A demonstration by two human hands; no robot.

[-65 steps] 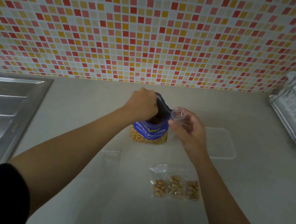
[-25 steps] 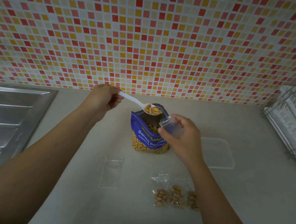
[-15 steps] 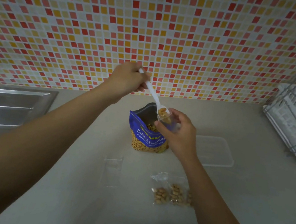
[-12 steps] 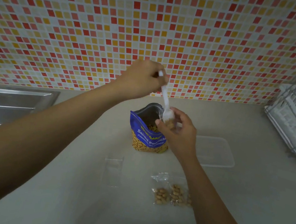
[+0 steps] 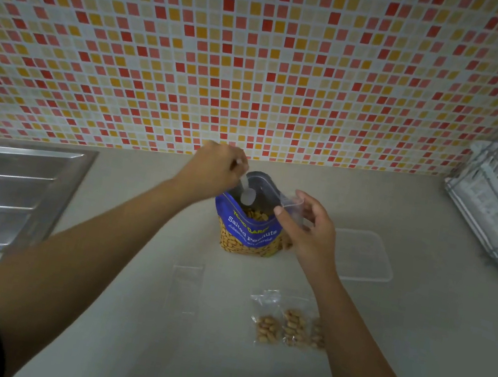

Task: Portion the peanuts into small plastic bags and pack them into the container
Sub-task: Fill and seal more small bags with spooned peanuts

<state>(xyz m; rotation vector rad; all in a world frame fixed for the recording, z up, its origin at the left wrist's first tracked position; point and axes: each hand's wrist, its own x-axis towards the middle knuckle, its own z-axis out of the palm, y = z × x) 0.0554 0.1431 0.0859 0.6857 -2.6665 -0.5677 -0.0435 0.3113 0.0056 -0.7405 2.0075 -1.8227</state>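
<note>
Here the left hand [image 5: 215, 168] grips a white spoon [image 5: 248, 193], its handle slanting up-left and its bowl pointing down into the open peanut bag [image 5: 248, 237], which stands upright on the worktop [image 5: 414, 328]. The right hand [image 5: 309, 230] pinches a small plastic bag [image 5: 292, 203] just right of that mouth. The clear container [image 5: 364, 255] lies farther right.
</note>
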